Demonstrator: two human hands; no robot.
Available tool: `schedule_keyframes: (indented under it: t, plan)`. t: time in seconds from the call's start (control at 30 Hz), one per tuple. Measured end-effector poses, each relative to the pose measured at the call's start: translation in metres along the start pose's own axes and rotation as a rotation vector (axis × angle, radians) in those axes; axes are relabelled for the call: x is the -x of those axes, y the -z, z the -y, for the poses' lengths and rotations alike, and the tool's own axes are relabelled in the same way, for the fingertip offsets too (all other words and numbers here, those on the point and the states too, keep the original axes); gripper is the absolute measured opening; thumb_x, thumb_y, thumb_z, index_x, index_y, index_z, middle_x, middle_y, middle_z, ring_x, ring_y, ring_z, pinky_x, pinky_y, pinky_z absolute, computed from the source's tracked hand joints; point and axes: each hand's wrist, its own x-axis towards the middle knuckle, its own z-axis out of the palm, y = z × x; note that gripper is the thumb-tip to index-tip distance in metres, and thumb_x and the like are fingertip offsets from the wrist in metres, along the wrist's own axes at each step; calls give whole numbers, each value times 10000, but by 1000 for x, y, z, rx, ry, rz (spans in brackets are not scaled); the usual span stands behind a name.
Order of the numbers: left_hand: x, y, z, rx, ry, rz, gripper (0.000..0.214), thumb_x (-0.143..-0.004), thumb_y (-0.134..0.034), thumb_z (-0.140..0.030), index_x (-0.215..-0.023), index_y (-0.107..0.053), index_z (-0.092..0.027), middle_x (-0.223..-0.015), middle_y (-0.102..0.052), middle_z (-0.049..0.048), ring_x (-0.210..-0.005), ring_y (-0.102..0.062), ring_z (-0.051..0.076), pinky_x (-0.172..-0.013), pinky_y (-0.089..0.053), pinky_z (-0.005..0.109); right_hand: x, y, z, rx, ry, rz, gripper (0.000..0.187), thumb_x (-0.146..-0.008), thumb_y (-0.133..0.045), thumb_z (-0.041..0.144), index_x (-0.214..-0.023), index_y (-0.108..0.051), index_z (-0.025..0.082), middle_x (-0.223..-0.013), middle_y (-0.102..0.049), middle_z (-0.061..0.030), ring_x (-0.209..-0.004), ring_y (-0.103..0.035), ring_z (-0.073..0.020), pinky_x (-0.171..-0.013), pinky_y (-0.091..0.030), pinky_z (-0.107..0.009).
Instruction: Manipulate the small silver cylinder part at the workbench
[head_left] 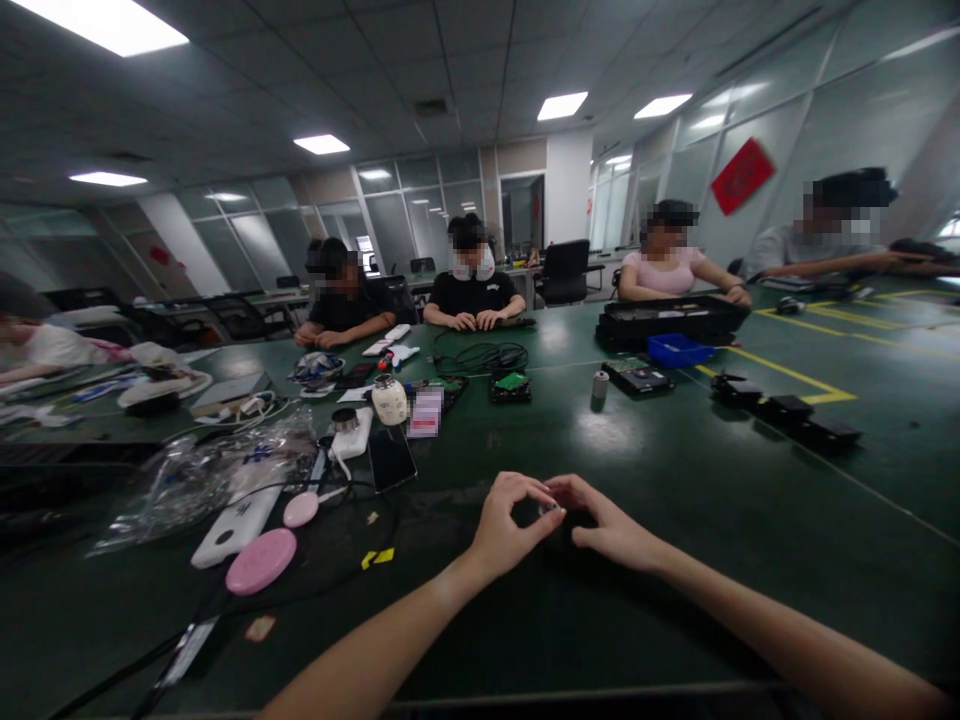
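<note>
My left hand (504,525) is closed in a pinch above the green tabletop. Between its thumb and fingers shows a small shiny piece (551,508), too small and too covered to name. My right hand (611,525) comes in from the other side, its curved fingers reaching the left fingertips at the piece. Its thumb stays apart from those fingers, and nothing shows in that gap. Beyond my hands, a small grey cylinder (600,385) stands upright beside a drive with a green circuit board (637,376).
A black phone (392,460), a cream jar (389,400), pink discs (261,562), a white power bank (237,525) and clear plastic bags (217,470) crowd the left. Coiled black cable (484,357) lies ahead. Black blocks (784,412) and a blue tray (679,350) are right. Several people sit opposite.
</note>
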Motion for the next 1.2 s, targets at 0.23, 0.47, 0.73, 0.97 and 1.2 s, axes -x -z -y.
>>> schedule_keyframes:
  t: [0.23,0.47,0.73,0.97,1.2]
  plan:
    - [-3,-1,-3,-33,-10,-28,68,-816,-710,-279,-787,-735,-223,-856,-710,31,-946,-594,219,-858,-470,346,2,-7,3,143,7,8,283,-778,-699,242,-1031,-583,191,-997,-655,-37,-933,-628,-204,-857,-516,-359]
    - [-14,16,8,-183,48,-93,132,-833,-695,-364,-905,-760,-274,-923,-715,32,-1025,-552,246,-938,-415,397,1,-6,-4,128,-16,0,273,-770,-733,259,-990,-592,179,-990,-660,-41,-935,-625,-210,-890,-495,-390]
    - [-20,35,55,-413,254,-1,145,-735,-761,-437,-820,-787,-323,-874,-678,39,-933,-518,272,-834,-402,416,2,-6,6,119,-73,17,233,-796,-709,253,-975,-578,183,-1019,-651,-44,-970,-614,-213,-915,-467,-405]
    - [-16,31,52,-507,342,5,249,-739,-736,-486,-950,-764,-356,-970,-628,58,-1000,-490,292,-835,-382,406,2,-5,4,119,-64,15,256,-783,-728,266,-965,-570,181,-1005,-643,-35,-968,-605,-208,-915,-463,-382]
    - [-14,30,45,-482,395,-79,168,-690,-774,-467,-743,-785,-308,-944,-614,78,-1009,-486,345,-849,-377,485,3,-5,2,124,-58,15,263,-778,-732,269,-966,-572,179,-1003,-648,-36,-958,-614,-203,-903,-476,-373]
